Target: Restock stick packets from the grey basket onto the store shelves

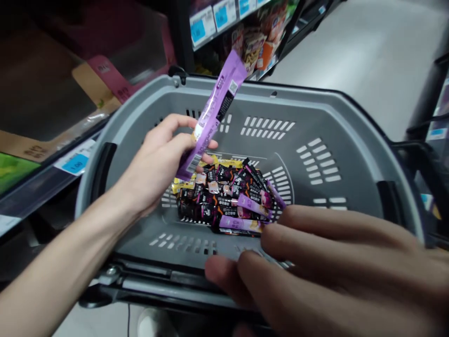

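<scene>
My left hand (164, 145) pinches a long purple snack packet (219, 103) between thumb and fingers, tilted up to the right above a grey plastic shopping basket (301, 100). Printed text, a small square code and a barcode show on the packet. Below it, on the basket floor, lies a pile of black snack packets (228, 201) mixed with a few purple packets (250, 206) and yellow packets (228, 163). My right hand (315, 267) is close to the camera over the basket's near right side, its fingers apart and partly bent, with nothing seen in them.
Shelves with price labels (75, 161) and bagged goods stand along the left. More packaged snacks (254, 47) fill the shelf beyond the basket. A pale floor (354, 42) runs along the aisle at the upper right, and another shelf stands at the right edge.
</scene>
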### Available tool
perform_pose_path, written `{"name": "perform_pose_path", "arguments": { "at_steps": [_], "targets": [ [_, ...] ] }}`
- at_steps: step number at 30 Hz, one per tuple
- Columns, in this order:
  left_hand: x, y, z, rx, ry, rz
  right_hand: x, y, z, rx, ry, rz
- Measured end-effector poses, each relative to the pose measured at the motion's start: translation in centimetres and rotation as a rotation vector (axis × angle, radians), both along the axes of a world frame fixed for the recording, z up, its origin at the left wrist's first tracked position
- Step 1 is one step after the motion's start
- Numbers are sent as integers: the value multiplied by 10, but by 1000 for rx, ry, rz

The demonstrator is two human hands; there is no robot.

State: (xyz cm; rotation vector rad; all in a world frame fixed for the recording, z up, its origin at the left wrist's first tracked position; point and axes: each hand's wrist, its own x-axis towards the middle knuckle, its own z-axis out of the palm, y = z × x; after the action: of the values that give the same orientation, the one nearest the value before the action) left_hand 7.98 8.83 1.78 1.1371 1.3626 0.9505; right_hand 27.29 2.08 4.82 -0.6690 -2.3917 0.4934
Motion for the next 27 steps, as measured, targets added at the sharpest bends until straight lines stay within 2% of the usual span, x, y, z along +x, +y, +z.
{"name": "perform_pose_path", "arguments": {
  "at_steps": [3,5,8,10,11,13,16,20,27],
  "targets": [
    [-1,0,-2,-1,-33,-21,-4,14,-21,-3,35,91],
    [-3,0,-3,6,-42,-59,-7,27,-34,-148,62,87],
    [-6,0,-7,51,-10,-161,-11,50,-51,-591,113,1],
    [-8,0,-10,131,86,-232,-12,63,-60,-909,180,-64],
    [-8,0,-11,185,153,-264,-13,68,-64,-1027,236,-90],
    [-9,-1,-14,286,294,-317,-14,73,-70,-1154,348,-129],
    [-10,-2,-16,390,444,-358,-16,72,-76,-1203,396,-168],
    [-11,-1,-20,444,535,-372,-20,66,-80,-1238,388,-195],
    [-12,0,-21,425,586,-335,-19,67,-79,-1134,342,-116]
  ]
}}
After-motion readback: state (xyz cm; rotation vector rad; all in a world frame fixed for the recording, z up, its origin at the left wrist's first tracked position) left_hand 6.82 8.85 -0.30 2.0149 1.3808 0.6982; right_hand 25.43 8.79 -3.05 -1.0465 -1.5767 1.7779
